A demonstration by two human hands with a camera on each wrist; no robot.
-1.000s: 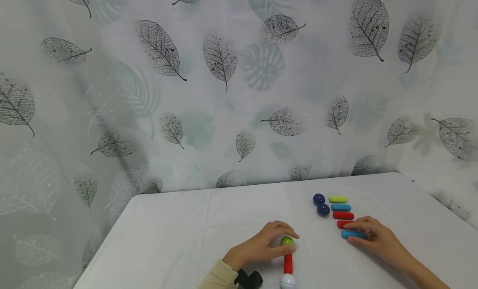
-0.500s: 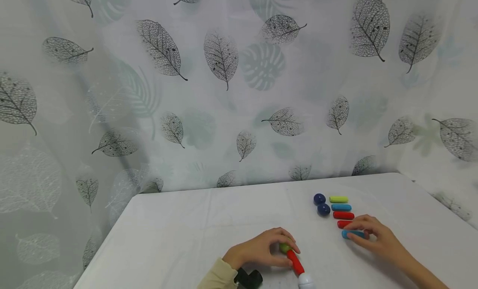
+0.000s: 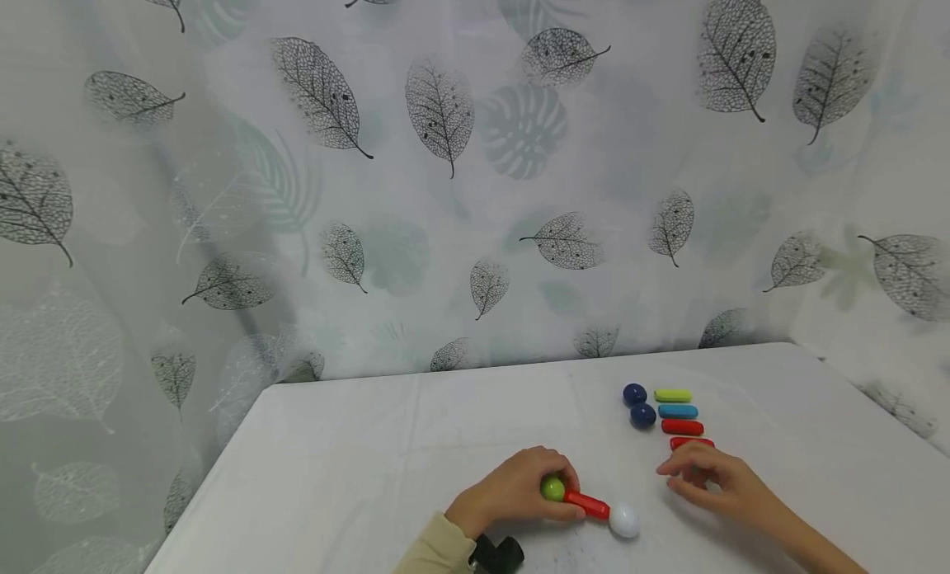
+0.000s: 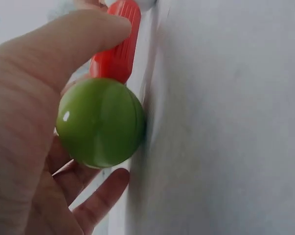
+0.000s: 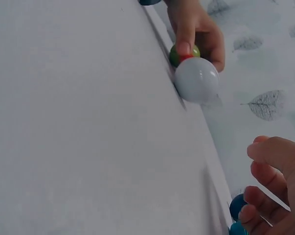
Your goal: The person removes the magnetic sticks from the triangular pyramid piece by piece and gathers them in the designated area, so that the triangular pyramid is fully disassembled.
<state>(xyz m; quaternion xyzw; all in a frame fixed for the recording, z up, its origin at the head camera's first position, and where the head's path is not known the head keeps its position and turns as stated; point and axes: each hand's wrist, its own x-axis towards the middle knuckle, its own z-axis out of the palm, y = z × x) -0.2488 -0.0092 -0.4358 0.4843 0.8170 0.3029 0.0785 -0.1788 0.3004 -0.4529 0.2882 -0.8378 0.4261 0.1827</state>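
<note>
In the head view my left hand (image 3: 519, 485) pinches a red stick (image 3: 588, 505) between thumb and fingers. A green ball (image 3: 552, 487) sits at the stick's near end, inside the hand, and a white ball (image 3: 624, 521) at its other end. The left wrist view shows the thumb across the ridged red stick (image 4: 115, 58), with the green ball (image 4: 101, 122) under the palm. My right hand (image 3: 712, 479) hovers above the table with fingers loosely bent, holding nothing visible. It overlaps the lower end of a row of sticks, where a second red stick (image 3: 692, 444) shows.
Two dark blue balls (image 3: 642, 416) lie left of the row. Farther back in it are a yellow-green stick (image 3: 672, 395), a light blue stick (image 3: 678, 411) and another red stick (image 3: 682, 427). A leaf-patterned curtain (image 3: 445, 228) hangs behind the white table (image 3: 356, 458).
My left hand has swung the joined piece so its white end moved from the front toward the right. My right hand has shifted slightly forward and left, over the nearer blue stick, now hidden.
</note>
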